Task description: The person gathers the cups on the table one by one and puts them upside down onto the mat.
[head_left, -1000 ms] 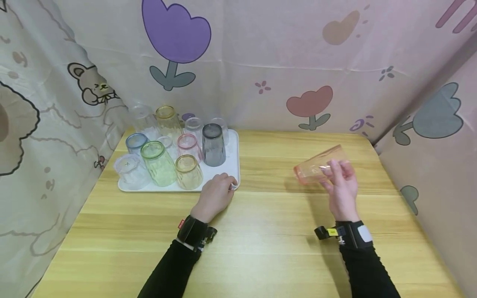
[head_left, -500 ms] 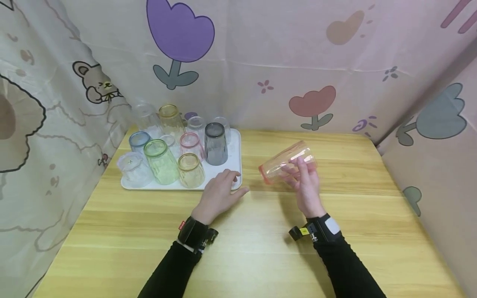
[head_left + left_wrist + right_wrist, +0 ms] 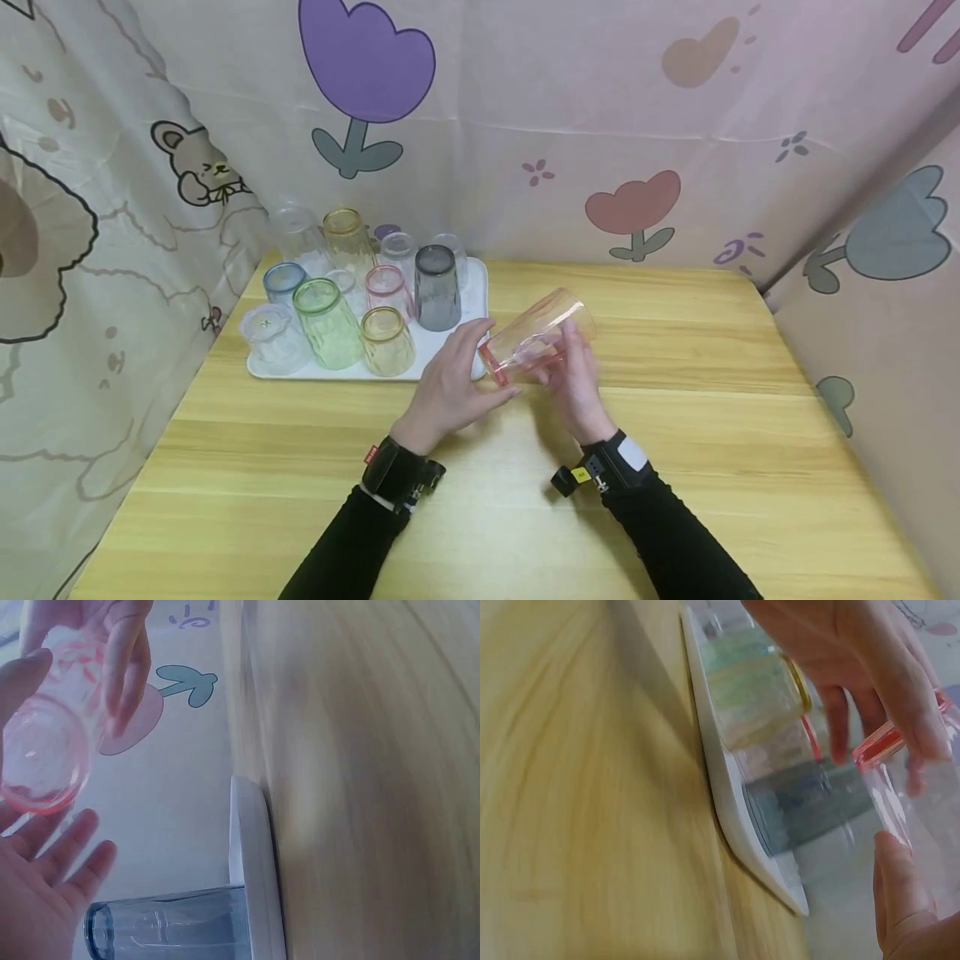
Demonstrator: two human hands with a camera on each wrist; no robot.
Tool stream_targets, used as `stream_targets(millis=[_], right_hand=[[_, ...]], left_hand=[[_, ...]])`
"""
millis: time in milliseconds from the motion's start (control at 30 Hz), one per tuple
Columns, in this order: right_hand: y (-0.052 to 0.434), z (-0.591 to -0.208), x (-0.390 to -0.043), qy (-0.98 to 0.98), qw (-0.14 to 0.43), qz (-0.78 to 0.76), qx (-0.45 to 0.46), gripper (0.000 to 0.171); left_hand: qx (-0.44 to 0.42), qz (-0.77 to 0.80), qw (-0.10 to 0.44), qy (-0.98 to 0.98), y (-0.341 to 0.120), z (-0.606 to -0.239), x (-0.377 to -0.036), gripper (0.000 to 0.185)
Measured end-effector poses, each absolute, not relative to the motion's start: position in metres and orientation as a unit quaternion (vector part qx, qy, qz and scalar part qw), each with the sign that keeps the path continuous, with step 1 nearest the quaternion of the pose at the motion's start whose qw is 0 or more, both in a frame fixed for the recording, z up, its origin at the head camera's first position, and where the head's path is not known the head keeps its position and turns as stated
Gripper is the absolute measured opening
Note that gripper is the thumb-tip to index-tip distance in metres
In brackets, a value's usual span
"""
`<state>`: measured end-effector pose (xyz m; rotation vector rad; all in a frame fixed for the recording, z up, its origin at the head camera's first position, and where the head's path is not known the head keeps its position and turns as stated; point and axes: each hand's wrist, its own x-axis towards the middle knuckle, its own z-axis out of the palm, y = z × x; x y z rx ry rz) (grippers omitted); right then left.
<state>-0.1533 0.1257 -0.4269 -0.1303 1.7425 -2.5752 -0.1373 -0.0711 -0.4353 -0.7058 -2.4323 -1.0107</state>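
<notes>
nearest the camera it's just bare wooden table [image 3: 495, 517] and two black sleeves. the right hand [image 3: 573, 385] has its fingers wrapped round a pink see-through cup [image 3: 534, 340], holding it tilted on its side above the table, rim pointing down-left. the left hand [image 3: 448, 385] is right next to it with fingers spread and loose, thumb up by the rim; can't tell if it's actually touching the cup. both hands are close together, just off the near right corner of the white tray [image 3: 450, 346].

on the tray: upside-down cups packed tight, a yellow one [image 3: 386, 340], a green one [image 3: 327, 323] and a clear one [image 3: 272, 337] in front, a grey one [image 3: 437, 287] nearest the hands, more behind. past that, a tulip-print curtain [image 3: 600, 125] walls it all in.
</notes>
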Motion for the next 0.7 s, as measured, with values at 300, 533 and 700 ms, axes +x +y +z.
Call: stream_targets(millis=[300,533,700], right_hand=[[0.108,-0.428,-0.148,0.558,0.083,-0.825,-0.036,0.077],[0.108,-0.431,-0.154,0.566,0.121,-0.814,-0.057,0.084],[0.115,-0.43,-0.161,0.585,0.145,-0.793,-0.089,0.086]], left_hand=[[-0.31,-0.383,0.277,-0.825,-0.07,-0.433,-0.134,0.087],[-0.315,-0.374,0.315,-0.813,-0.076,-0.427,-0.133,0.081],[-0.306,-0.358,0.325,-0.82,-0.085,-0.414,-0.131,0.081]])
